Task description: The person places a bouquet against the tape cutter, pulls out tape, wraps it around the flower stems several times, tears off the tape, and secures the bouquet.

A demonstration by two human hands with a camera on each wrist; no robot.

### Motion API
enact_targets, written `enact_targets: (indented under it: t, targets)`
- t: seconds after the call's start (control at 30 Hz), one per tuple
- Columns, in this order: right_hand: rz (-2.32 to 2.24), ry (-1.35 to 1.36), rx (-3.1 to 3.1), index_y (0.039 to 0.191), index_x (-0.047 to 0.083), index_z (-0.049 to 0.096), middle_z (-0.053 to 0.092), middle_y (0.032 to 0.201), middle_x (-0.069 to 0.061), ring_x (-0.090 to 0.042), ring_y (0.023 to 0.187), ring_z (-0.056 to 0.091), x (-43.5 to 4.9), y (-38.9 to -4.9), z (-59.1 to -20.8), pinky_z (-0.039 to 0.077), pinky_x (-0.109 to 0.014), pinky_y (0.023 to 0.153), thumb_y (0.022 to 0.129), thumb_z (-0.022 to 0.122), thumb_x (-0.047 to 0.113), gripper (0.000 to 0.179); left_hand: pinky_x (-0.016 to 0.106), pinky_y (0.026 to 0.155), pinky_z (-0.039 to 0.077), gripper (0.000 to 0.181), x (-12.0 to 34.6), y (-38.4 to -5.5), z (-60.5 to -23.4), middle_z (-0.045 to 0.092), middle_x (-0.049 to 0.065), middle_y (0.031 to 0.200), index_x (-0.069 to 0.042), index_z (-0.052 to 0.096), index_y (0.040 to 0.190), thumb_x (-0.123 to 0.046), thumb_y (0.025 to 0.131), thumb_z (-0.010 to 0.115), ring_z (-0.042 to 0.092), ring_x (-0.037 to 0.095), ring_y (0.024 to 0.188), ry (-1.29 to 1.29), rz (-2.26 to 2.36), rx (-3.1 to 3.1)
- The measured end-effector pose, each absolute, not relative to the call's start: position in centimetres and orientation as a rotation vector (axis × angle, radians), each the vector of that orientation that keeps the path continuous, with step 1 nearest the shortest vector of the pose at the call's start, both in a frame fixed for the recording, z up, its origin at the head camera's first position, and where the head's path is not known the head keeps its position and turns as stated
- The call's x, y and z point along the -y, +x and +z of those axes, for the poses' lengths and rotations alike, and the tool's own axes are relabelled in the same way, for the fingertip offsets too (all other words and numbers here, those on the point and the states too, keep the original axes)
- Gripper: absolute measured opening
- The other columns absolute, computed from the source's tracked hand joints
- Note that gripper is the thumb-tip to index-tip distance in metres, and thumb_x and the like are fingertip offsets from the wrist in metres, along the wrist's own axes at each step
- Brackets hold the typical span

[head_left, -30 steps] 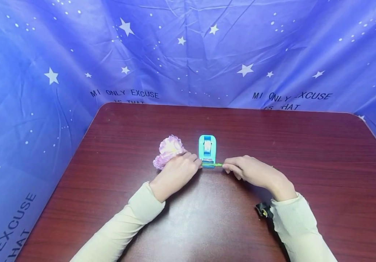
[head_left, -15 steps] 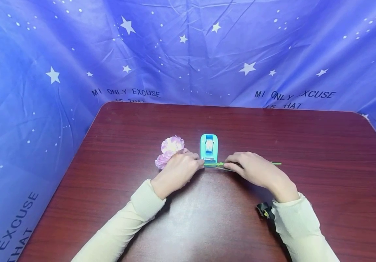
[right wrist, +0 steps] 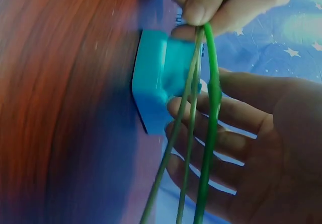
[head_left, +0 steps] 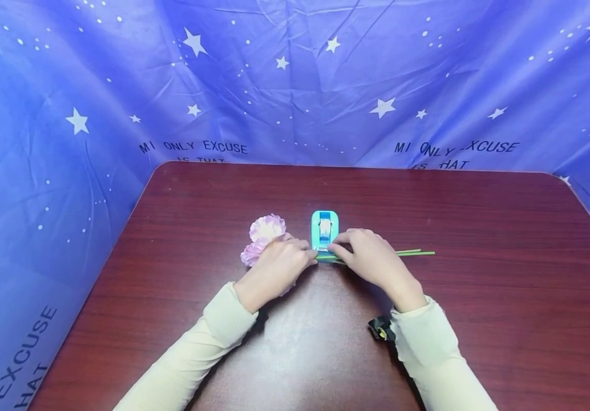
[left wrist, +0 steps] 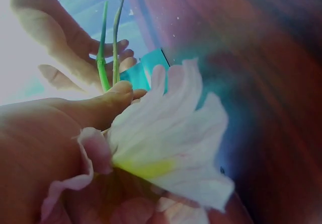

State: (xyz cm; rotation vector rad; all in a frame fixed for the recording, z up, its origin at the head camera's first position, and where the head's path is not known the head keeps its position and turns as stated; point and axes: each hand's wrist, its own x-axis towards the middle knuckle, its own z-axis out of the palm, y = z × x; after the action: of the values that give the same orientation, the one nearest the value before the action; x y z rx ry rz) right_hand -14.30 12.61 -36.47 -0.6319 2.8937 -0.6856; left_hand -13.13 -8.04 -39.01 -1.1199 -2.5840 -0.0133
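Two pink-white artificial flowers [head_left: 267, 228] lie left of centre in the head view. My left hand [head_left: 276, 265] pinches their green stems [head_left: 417, 252] just below the blooms. In the right wrist view, several thin stems [right wrist: 209, 148] run out from the left fingertips, one thicker and brighter green. My right hand [head_left: 372, 260] is beside these stems, its fingers spread and gently bent behind them, near the front of a turquoise tape dispenser [head_left: 324, 225]. Whether the right fingertips touch the dispenser or its tape I cannot tell. One large bloom [left wrist: 166, 133] fills much of the left wrist view.
The dark red wooden table [head_left: 480, 228] reaches back to a blue curtain [head_left: 295, 85] with white stars and printed lettering. A black wrist device [head_left: 381, 329] hangs at the right cuff, close above the tabletop.
My right hand has moved left along the stems to the front of the dispenser, its fingers no longer pinching there. More stem shows right of it. The left hand stays about in place.
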Motion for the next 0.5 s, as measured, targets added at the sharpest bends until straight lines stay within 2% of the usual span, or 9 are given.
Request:
enact_targets:
  t: [0.23, 0.5]
  targets:
    - [-0.767, -0.532, -2.891, 0.099, 0.01, 0.075, 0.068, 0.092, -0.002, -0.021, 0.084, 0.065, -12.17, -14.2, -36.95, 0.051, -0.044, 0.077, 0.097, 0.064, 0.027, 0.02, 0.029, 0.07, 0.052, 0.007, 7.86, -13.07, -39.02, 0.062, -0.006, 0.075, -0.021, 0.071, 0.085, -0.023, 0.092, 0.071, 0.063, 0.015, 0.073, -1.118, -0.031, 2.589]
    - [-0.935, -0.53, -2.912, 0.085, 0.009, 0.074, 0.059, 0.077, 0.001, -0.012, 0.067, 0.054, -11.71, -14.36, -37.49, 0.044, -0.031, 0.065, 0.093, 0.069, 0.022, 0.016, 0.029, 0.071, 0.052, 0.007, 7.86, -13.06, -39.1, 0.063, -0.007, 0.076, -0.021, 0.072, 0.087, -0.025, 0.092, 0.07, 0.063, 0.013, 0.072, -1.127, -0.019, 2.586]
